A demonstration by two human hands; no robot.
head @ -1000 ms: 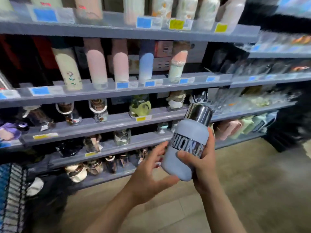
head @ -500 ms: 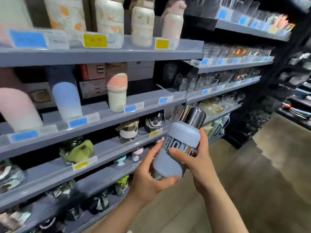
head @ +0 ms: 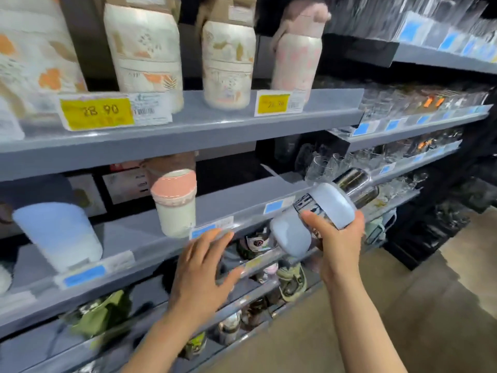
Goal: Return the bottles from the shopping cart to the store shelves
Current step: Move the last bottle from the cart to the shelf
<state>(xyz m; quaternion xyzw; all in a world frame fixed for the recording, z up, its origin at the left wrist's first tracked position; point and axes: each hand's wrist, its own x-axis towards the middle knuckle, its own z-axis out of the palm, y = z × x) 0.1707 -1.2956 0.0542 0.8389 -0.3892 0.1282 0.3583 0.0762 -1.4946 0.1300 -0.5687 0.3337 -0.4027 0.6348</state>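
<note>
We hold the pale-blue, steel-capped bottle [head: 320, 211] in our grasping right hand [head: 338, 238], cap tilted up-right toward the grey shelf [head: 242, 203]; our left hand [head: 204, 267] hovers spread and empty.

Retail shop aisle, grey shelves [head: 215, 130] of bottles, yellow price tags [head: 96, 113]

Grey store shelving [head: 188, 130] runs in tiers on the left, tan tiled floor [head: 403, 305] at right, dark racks [head: 443, 224] beyond.
</note>
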